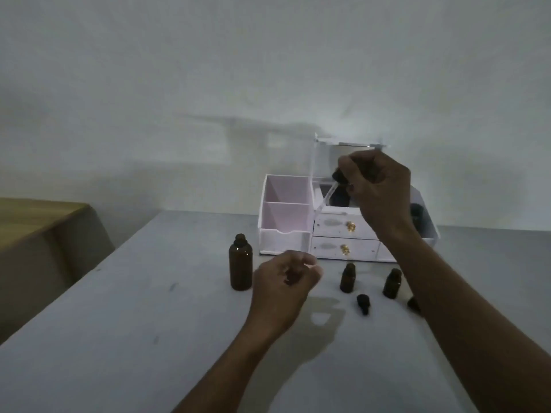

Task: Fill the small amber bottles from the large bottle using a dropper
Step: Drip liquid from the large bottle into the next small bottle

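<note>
A person's right hand [377,186] pinches the black bulb of a glass dropper [337,186] high above the grey table [119,338], its clear tube slanting down and to the left, in front of a white-and-pink desk organiser [286,216]. The large amber bottle [240,265] stands upright and uncapped low to the left of that hand, with the left hand [286,281] between them and nearer to it; that hand is loosely curled, and whether it grips anything cannot be told. Two small amber bottles [348,278] [392,283] stand open below the raised dropper, with loose black caps [363,303] just in front. The dim light hides any liquid in the bottles or tube. A dark bottle [340,198] sits in the organiser behind the dropper
</note>
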